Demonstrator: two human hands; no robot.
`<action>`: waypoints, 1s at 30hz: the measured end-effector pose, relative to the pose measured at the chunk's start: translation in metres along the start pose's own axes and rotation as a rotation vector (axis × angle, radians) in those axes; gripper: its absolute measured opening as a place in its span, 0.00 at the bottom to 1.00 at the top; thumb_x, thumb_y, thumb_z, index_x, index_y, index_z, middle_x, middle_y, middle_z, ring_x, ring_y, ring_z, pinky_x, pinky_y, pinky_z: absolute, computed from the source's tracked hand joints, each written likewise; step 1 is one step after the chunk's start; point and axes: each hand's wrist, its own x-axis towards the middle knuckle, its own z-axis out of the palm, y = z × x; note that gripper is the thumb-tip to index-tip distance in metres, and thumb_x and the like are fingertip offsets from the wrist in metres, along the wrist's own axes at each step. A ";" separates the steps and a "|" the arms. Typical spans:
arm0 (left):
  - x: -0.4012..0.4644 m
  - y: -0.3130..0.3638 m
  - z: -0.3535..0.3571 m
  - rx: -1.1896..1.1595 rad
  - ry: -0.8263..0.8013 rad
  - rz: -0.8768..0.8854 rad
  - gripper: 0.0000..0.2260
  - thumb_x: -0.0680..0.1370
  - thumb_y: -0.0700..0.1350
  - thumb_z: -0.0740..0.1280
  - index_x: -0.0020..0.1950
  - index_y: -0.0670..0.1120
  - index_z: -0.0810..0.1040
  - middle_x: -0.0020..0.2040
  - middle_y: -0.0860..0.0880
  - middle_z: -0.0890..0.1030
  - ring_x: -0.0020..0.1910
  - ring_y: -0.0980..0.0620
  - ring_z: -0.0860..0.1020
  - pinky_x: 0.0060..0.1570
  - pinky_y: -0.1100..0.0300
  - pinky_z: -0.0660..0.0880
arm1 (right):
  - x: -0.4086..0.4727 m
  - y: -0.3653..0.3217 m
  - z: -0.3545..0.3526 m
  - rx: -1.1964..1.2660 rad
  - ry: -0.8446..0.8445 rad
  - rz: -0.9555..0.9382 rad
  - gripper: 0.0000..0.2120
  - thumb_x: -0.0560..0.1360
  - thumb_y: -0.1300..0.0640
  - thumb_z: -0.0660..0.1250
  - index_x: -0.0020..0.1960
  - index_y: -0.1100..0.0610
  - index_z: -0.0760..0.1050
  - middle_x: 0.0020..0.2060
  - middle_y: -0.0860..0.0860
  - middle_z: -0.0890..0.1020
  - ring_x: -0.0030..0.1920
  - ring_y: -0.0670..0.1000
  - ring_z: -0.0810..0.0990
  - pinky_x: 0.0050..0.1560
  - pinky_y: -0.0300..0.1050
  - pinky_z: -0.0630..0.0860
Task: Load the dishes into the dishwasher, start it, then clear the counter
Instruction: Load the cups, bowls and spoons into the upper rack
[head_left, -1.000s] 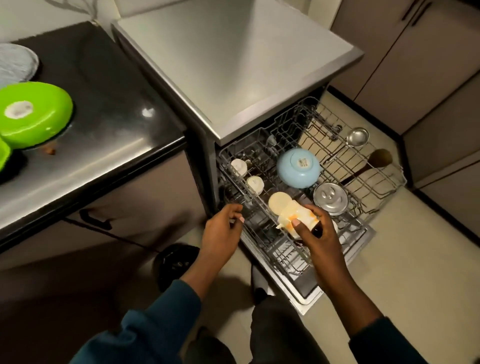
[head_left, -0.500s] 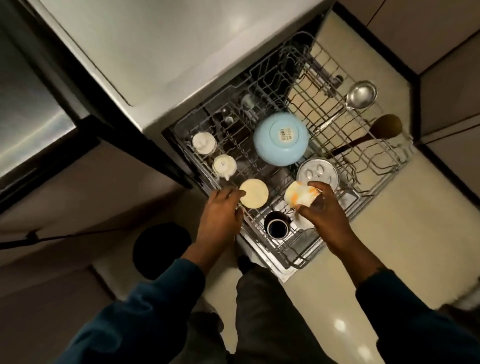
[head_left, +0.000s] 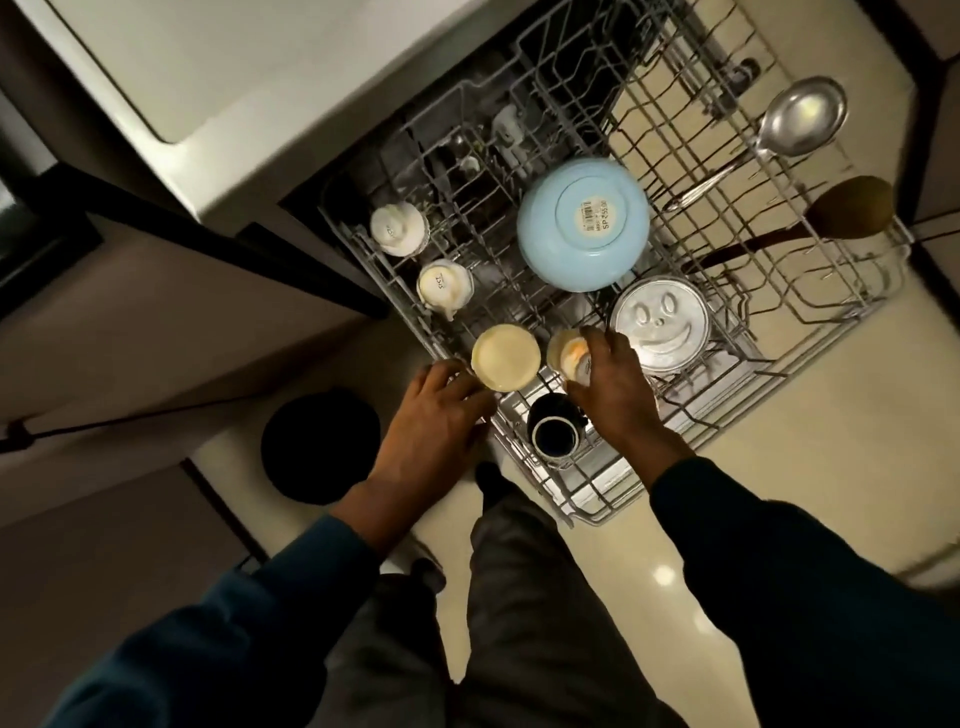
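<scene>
- Mug (head_left: 570, 353), cream with an orange patch, sits at the rack's (head_left: 831, 322) front edge, between the cream cup (head_left: 505, 356) and the steel lid (head_left: 660, 325); right hand (head_left: 615, 387) has its fingers curled over it, grasping it from above. Looks like it's being seated, not let go yet.
- Left hand (head_left: 434, 415) is at the rack's front-left corner, fingers bent over the wire edge just beside the cream cup; probably steadying the rack, but I can't tell whether it truly clamps the wire.
- Already loaded, upside down: blue bowl (head_left: 582, 223) mid-rack, two small white cups (head_left: 399, 228) along the left edge, cream cup, steel lid with a smiley face.
- Dark mug (head_left: 555, 431) is at the front edge, near the right hand, mouth towards the camera.
- Ladle (head_left: 802, 117) and wooden spoon (head_left: 847, 208) lie across the right side, heads past the right edge.
- Judgement: upper rack is well filled, loading is mid-to-late.
- Left: push rack in, shut door, start, clear counter. Counter isn't in view, so can't say what remains there.
</scene>
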 end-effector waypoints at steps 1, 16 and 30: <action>0.001 0.000 0.000 0.005 -0.002 -0.006 0.10 0.72 0.48 0.71 0.52 0.51 0.79 0.55 0.51 0.79 0.63 0.44 0.70 0.60 0.52 0.64 | 0.003 0.000 0.002 -0.009 -0.004 -0.002 0.34 0.70 0.59 0.73 0.72 0.56 0.64 0.67 0.61 0.68 0.64 0.63 0.69 0.58 0.57 0.74; 0.002 0.004 0.000 -0.019 -0.027 -0.066 0.11 0.71 0.48 0.72 0.51 0.53 0.77 0.56 0.54 0.78 0.66 0.47 0.67 0.62 0.51 0.65 | 0.007 -0.003 -0.002 -0.146 -0.005 -0.034 0.33 0.71 0.54 0.73 0.71 0.55 0.63 0.64 0.62 0.69 0.63 0.62 0.68 0.52 0.56 0.76; 0.001 0.003 0.003 -0.031 0.020 -0.063 0.11 0.70 0.48 0.73 0.50 0.52 0.78 0.54 0.53 0.79 0.64 0.47 0.68 0.59 0.53 0.65 | 0.009 0.008 -0.008 -0.066 -0.012 -0.083 0.41 0.68 0.54 0.77 0.74 0.59 0.60 0.65 0.61 0.69 0.62 0.61 0.68 0.57 0.54 0.71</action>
